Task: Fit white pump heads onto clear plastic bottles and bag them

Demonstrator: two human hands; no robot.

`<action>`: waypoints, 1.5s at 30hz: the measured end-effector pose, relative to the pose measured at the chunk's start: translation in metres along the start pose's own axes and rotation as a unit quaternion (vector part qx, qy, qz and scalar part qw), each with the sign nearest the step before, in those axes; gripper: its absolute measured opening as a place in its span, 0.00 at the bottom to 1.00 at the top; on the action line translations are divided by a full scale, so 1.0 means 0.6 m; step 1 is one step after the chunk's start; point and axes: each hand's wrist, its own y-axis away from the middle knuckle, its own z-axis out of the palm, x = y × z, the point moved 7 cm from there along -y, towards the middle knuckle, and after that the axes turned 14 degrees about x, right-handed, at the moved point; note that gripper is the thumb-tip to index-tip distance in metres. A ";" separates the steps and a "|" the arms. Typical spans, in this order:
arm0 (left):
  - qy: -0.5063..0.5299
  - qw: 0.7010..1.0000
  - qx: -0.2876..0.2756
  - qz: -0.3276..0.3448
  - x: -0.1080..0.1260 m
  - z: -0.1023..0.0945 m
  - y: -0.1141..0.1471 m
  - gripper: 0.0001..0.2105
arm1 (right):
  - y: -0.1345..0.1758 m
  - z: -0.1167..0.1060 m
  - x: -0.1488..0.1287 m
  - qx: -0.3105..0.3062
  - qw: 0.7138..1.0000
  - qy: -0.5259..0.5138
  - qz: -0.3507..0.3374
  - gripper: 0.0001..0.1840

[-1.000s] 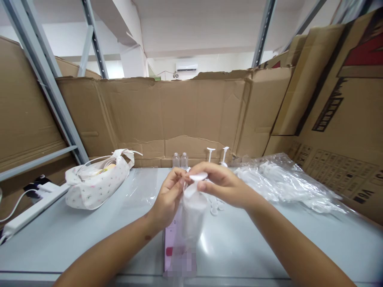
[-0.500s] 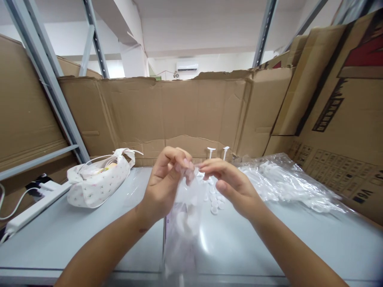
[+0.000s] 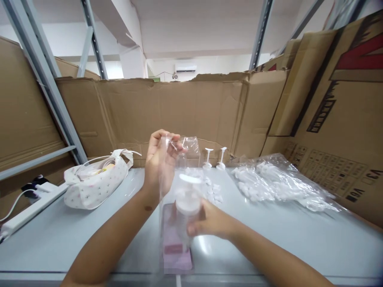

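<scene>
- cardboard walls ring the grey tabletop (image 3: 74,239).
- left hand (image 3: 158,163) pinches the clear bag (image 3: 179,159) top, above the pump bottle (image 3: 187,207).
- right hand (image 3: 209,221) clasps that bottle inside the bag.
- thin film could slip or tear.

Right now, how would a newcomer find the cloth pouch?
Start at the grey table and go to its left back part, near the cardboard wall. The pouch lies there: soft white fabric with small prints and tied handles, unlike the white power strip beside it.
</scene>
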 end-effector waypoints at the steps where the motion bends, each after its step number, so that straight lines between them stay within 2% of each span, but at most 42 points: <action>1: -0.023 0.999 0.015 -0.021 -0.011 -0.013 -0.006 0.07 | -0.002 -0.009 0.000 0.040 0.999 0.012 0.003 0.24; 5: -0.127 0.975 0.052 -0.174 -0.063 -0.075 -0.010 0.25 | -0.006 -0.075 -0.007 0.215 0.970 0.113 0.000 0.26; 7: -0.169 0.955 0.020 -0.243 -0.087 -0.097 0.003 0.34 | -0.010 -0.106 -0.006 0.264 0.954 0.141 0.009 0.27; 9: -0.226 0.933 -0.039 -0.277 -0.108 -0.111 0.022 0.35 | -0.016 -0.126 0.000 0.285 0.947 0.146 0.014 0.28; 12: -0.328 0.906 -0.095 -0.250 -0.131 -0.125 0.040 0.27 | -0.027 -0.134 0.011 0.271 0.951 0.148 0.006 0.30; 15: -0.372 0.899 -0.096 -0.210 -0.145 -0.131 0.044 0.16 | -0.032 -0.127 0.025 0.243 0.959 0.141 0.024 0.29; 17: -0.375 0.901 -0.085 -0.200 -0.149 -0.133 0.044 0.13 | -0.030 -0.127 0.032 0.247 0.960 0.126 0.044 0.28; 22: -0.372 0.902 -0.081 -0.205 -0.152 -0.136 0.052 0.13 | -0.023 -0.140 0.033 0.276 0.955 0.105 0.039 0.24; 26: -0.399 0.885 -0.111 -0.212 -0.155 -0.140 0.067 0.14 | -0.017 -0.154 0.036 0.307 0.947 0.084 0.038 0.23; 32: -0.455 0.867 -0.106 -0.175 -0.151 -0.156 0.080 0.13 | -0.006 -0.174 0.036 0.365 0.928 0.074 0.025 0.20; 37: -0.443 0.874 -0.131 -0.149 -0.149 -0.148 0.086 0.13 | -0.004 -0.175 0.042 0.363 0.929 0.068 0.022 0.20; 39: -0.435 0.875 -0.134 -0.168 -0.152 -0.144 0.084 0.17 | -0.005 -0.171 0.043 0.349 0.935 0.068 0.013 0.22; 42: -0.391 0.893 -0.109 -0.194 -0.153 -0.135 0.072 0.21 | -0.006 -0.161 0.040 0.317 0.945 0.081 -0.007 0.25; 45: -0.357 0.912 -0.085 -0.182 -0.147 -0.121 0.054 0.17 | -0.007 -0.150 0.040 0.282 0.953 0.107 -0.020 0.26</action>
